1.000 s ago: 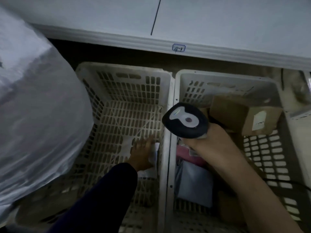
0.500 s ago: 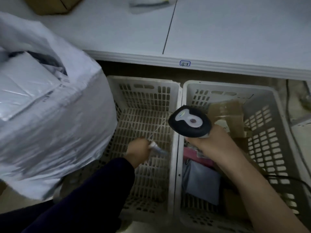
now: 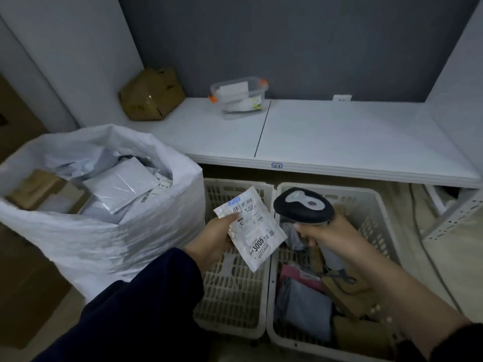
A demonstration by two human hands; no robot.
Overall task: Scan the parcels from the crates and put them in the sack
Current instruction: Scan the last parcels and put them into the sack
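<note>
The left hand [image 3: 213, 240] holds a small flat white parcel [image 3: 252, 228] above the left crate [image 3: 235, 291], just beside the open sack [image 3: 117, 244]. The thumb lies on the parcel's printed label and the other fingers are tucked behind it, so the parcel is pinched along its left edge with the label facing up. The right hand [image 3: 333, 237] is curled round the handle of a black scanner [image 3: 303, 205], with the forefinger bent at the front of the grip. The scanner's head sits just right of the parcel, over the right crate [image 3: 350, 193].

A grey bag [image 3: 303, 307], something pink and brown boxes lie in the right crate. The sack is filled nearly to the top with white bags and brown boxes. Behind the crates stands a white table [image 3: 339, 131], which bears a dented cardboard box [image 3: 151, 96] and a clear plastic tub [image 3: 240, 97].
</note>
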